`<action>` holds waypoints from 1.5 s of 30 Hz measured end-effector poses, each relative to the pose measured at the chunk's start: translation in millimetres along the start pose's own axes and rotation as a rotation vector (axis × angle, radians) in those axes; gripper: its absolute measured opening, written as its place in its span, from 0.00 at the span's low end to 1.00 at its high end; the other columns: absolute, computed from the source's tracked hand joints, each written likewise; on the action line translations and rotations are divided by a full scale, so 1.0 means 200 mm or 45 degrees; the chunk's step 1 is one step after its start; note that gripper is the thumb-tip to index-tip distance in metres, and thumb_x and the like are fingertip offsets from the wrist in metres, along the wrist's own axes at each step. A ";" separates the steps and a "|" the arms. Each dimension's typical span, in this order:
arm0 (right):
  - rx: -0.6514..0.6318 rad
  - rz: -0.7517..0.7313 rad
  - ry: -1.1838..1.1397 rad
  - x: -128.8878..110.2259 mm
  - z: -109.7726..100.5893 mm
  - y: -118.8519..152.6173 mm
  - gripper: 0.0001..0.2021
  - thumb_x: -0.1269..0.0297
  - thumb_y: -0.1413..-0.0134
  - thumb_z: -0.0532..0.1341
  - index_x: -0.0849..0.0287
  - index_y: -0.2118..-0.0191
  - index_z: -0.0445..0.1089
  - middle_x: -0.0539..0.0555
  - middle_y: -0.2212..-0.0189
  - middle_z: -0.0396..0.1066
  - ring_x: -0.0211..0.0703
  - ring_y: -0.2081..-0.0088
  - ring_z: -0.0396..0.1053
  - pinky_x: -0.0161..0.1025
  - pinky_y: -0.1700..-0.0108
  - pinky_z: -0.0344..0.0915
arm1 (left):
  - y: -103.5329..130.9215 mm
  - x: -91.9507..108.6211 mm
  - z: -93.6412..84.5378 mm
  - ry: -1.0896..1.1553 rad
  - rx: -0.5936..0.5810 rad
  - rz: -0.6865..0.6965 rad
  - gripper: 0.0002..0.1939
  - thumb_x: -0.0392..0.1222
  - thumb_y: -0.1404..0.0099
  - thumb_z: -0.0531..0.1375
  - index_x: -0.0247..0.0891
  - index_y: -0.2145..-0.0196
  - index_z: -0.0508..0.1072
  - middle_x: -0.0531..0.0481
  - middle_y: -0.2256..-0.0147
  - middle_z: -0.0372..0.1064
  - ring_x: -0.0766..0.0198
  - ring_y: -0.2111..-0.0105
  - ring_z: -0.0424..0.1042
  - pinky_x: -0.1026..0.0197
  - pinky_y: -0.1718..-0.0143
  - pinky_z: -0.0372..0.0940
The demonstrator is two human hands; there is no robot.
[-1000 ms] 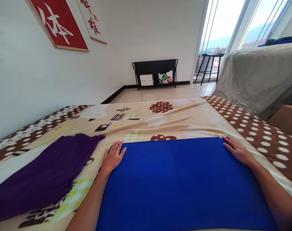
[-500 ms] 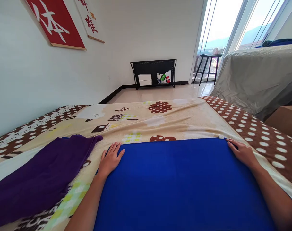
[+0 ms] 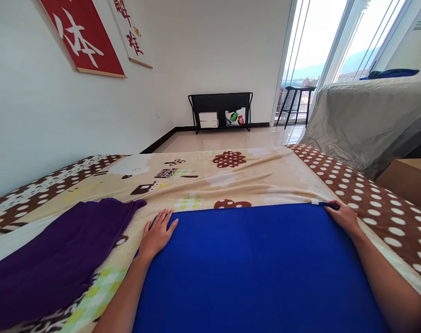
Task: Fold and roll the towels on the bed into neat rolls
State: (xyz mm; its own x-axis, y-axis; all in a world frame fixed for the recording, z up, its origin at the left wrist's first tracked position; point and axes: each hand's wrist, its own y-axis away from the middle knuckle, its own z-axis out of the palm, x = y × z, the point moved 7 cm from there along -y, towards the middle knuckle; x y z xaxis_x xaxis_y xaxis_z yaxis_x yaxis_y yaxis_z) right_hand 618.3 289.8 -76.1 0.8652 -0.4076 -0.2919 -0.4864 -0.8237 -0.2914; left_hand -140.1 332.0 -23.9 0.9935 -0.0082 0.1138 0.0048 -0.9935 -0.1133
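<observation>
A blue cloth (image 3: pixel 252 268) lies spread flat over a patterned blanket (image 3: pixel 266 175), with a small white tag (image 3: pixel 315 201) at its far edge, close to the right corner. My left hand (image 3: pixel 157 233) rests flat on the cloth's far left corner, fingers stretched out. At the far right corner, my right hand (image 3: pixel 345 218) pinches the cloth's edge between thumb and fingers. To the left of my left forearm lies a rumpled purple cloth (image 3: pixel 61 259). The near edge of the blue cloth is out of view.
Brown polka-dot borders (image 3: pixel 366 194) run along the blanket's sides. Beyond it stands a black rack (image 3: pixel 220 104) holding white boxes and a printed bag. To the right are a sheet-covered piece of furniture (image 3: pixel 366 115), a cardboard box (image 3: pixel 408 180) and a dark stool (image 3: pixel 297 104) near the window.
My right hand's fingers have curled from lying stretched at the corner into a pinch on the edge. The left hand stays flat on the cloth. The view has tilted up slightly.
</observation>
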 end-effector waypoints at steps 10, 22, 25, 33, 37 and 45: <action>0.148 -0.073 -0.027 -0.29 -0.26 0.18 0.22 0.53 0.34 0.53 0.64 0.44 0.66 0.66 0.45 0.65 0.59 0.42 0.61 0.64 0.41 0.56 | 0.07 0.09 -0.14 -0.028 0.119 -0.003 0.30 0.52 0.27 0.42 0.41 0.31 0.52 0.41 0.30 0.45 0.48 0.30 0.43 0.32 0.34 0.35; -0.356 -1.051 -0.218 -1.45 0.01 0.81 0.26 0.48 0.33 0.45 0.44 0.33 0.54 0.43 0.33 0.52 0.41 0.32 0.51 0.45 0.32 0.51 | 0.27 1.35 0.05 0.050 -0.075 0.732 0.29 0.52 0.27 0.45 0.49 0.31 0.51 0.57 0.31 0.47 0.66 0.32 0.47 0.56 0.32 0.44; -0.349 -0.861 -0.171 -0.98 -0.06 0.58 0.30 0.43 0.35 0.44 0.46 0.32 0.53 0.48 0.31 0.49 0.46 0.31 0.46 0.53 0.30 0.44 | 0.17 0.82 0.02 0.018 -0.080 0.513 0.30 0.58 0.28 0.43 0.52 0.31 0.50 0.55 0.31 0.46 0.59 0.31 0.47 0.46 0.32 0.42; -0.307 -0.463 -0.111 -0.14 -0.05 0.26 0.34 0.42 0.37 0.42 0.51 0.30 0.48 0.52 0.31 0.49 0.47 0.32 0.50 0.51 0.32 0.51 | 0.10 -0.20 -0.04 -0.107 0.063 -0.002 0.36 0.59 0.29 0.41 0.38 0.30 0.48 0.43 0.31 0.46 0.52 0.31 0.45 0.41 0.33 0.40; -0.253 -0.400 -0.067 -0.19 -0.04 0.27 0.37 0.40 0.38 0.42 0.57 0.31 0.50 0.56 0.33 0.53 0.50 0.32 0.51 0.54 0.33 0.51 | 0.08 -0.14 -0.05 -0.125 0.115 0.026 0.36 0.59 0.30 0.41 0.37 0.31 0.50 0.44 0.31 0.47 0.53 0.31 0.47 0.41 0.33 0.41; -0.196 -0.415 -0.072 0.03 -0.25 0.87 0.35 0.43 0.41 0.42 0.45 0.30 0.49 0.46 0.33 0.52 0.50 0.32 0.48 0.57 0.33 0.54 | 0.72 -0.10 -0.05 -0.074 0.081 0.299 0.33 0.55 0.33 0.47 0.59 0.31 0.45 0.61 0.32 0.46 0.57 0.33 0.52 0.44 0.34 0.50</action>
State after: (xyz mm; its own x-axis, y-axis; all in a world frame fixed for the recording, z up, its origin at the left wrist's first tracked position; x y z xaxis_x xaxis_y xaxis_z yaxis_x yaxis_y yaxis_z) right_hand 544.4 125.2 -83.2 0.9616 -0.0949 -0.2576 -0.1584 -0.9583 -0.2381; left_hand -159.7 188.6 -33.0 0.9731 -0.2296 0.0206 -0.2215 -0.9560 -0.1923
